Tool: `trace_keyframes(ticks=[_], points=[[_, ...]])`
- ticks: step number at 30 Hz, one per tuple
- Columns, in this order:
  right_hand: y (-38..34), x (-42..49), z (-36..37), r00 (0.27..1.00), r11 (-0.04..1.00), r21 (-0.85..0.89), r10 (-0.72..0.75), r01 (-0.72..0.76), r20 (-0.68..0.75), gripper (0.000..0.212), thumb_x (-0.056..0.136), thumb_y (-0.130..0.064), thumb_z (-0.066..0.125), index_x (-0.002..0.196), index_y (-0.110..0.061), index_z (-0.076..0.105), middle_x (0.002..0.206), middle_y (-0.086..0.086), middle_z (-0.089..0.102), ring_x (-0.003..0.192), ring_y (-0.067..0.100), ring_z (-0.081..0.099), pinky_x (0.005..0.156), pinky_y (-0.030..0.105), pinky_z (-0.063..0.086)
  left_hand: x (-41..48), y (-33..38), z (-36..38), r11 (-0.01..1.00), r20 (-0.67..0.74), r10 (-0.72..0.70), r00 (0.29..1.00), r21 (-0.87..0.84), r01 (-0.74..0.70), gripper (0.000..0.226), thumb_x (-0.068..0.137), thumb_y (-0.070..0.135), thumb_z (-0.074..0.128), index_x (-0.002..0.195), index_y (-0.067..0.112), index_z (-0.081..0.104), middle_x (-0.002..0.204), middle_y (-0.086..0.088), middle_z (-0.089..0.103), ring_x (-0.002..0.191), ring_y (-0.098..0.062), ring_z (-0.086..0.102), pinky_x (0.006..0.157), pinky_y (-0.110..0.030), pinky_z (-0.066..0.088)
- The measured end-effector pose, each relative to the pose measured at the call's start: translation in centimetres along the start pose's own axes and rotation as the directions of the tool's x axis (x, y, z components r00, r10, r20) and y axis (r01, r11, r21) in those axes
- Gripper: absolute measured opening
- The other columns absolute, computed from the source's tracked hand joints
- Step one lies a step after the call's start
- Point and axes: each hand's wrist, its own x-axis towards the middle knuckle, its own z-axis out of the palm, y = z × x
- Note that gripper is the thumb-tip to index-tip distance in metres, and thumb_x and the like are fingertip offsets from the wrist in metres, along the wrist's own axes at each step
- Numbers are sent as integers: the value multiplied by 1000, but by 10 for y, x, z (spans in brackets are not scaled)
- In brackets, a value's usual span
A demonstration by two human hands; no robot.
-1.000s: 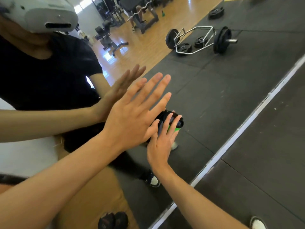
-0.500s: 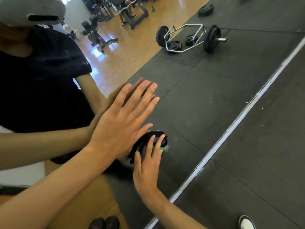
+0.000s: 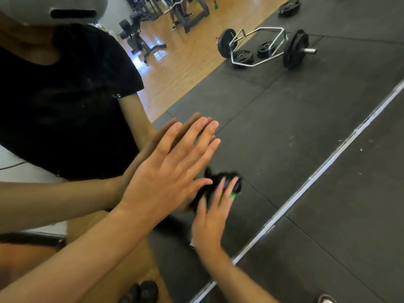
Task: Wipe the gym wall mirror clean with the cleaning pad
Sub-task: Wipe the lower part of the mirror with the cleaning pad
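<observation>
Small black-and-green cleaning pad [image 3: 227, 186]: looks light, soft. Your right hand [image 3: 209, 221] presses it, fingers straight, onto the glass wall mirror [image 3: 284, 127]. Left hand [image 3: 168, 178] flat, fingers straight. Keep palm pressure central.

Gym floor and loose weights, seen by reflection

A chrome hex bar [image 3: 260, 48] loaded with black plates lies at upper right on black rubber matting [image 3: 284, 127], with loose plates [image 3: 289, 8] above it. Wood flooring [image 3: 185, 60] fills upper centre, where exercise machines [image 3: 140, 40] stand. A pale metal strip [image 3: 323, 169] runs diagonally across the right.
</observation>
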Motion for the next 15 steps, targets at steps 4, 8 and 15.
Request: trace_keyframes(ticks=[4,8,15], points=[[7,-23,2,996,999,-41,37,-34,80,61,108,-58,18,159,-52,-15,172,-9,-21,160,19,-8,124,63,20,-1,2,-1,1000,17,2,1000,13,-2,79,110,59,-3,169,8,8,176,-21,1,162,-34,6,128,-58,3],[-16,122,-33,983,998,29,-46,52,-177,60,108,-41,26,163,-31,6,173,9,-6,160,27,4,126,58,13,1,1,0,1000,-3,-17,1000,4,17,87,108,68,5,169,6,11,175,-21,6,162,-33,9,127,-58,3],[-21,140,-38,979,998,-15,-69,67,-190,59,109,-38,27,163,-22,10,172,16,1,159,34,10,127,57,12,1,0,-1,999,-6,-28,1000,17,28,96,103,76,14,168,6,13,175,-20,8,161,-32,10,127,-58,2]])
